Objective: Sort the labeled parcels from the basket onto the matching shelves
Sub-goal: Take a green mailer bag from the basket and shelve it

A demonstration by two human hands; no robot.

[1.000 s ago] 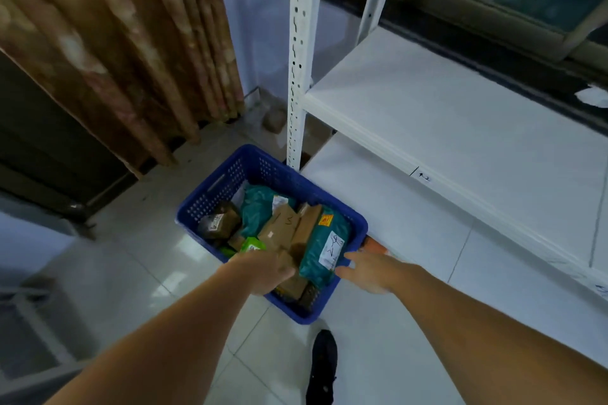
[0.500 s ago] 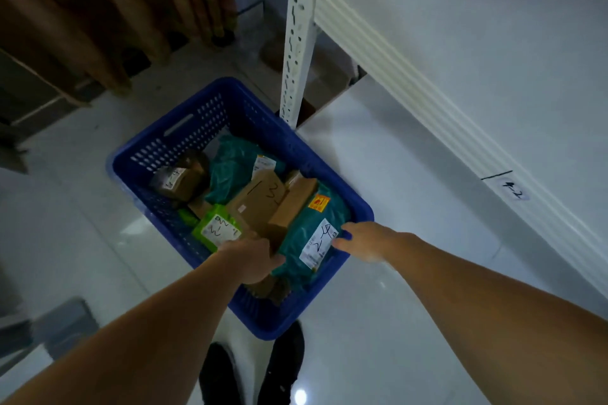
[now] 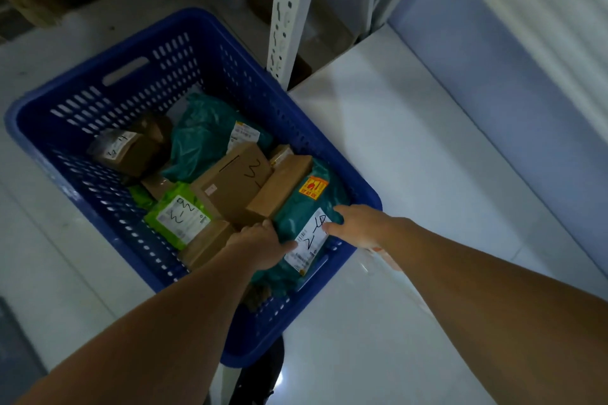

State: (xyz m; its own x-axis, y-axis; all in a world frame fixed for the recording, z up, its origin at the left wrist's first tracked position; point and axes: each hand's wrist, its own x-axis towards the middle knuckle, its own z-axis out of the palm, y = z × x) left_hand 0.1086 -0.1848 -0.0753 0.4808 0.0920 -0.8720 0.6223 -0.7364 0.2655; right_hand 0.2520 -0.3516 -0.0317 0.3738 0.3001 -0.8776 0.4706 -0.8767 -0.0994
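Handwritten "4-2" on teal parcel (image 3: 304,207)

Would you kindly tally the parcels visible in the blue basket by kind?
Brown cardboard boxes: 6 showing, at, with two small ones partly hidden at and
Teal plastic mailer bags: 2, at and
Lime-green plastic mailer bag: 1
Total: 9 visible; more may lie underneath.

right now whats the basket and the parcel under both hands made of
Basket: looks like rigid moulded plastic, glossy blue, with slotted walls. Teal parcel: seems a soft plastic mailer bag, crinkled and slightly shiny, with a white paper label. Left hand and right hand touch it.
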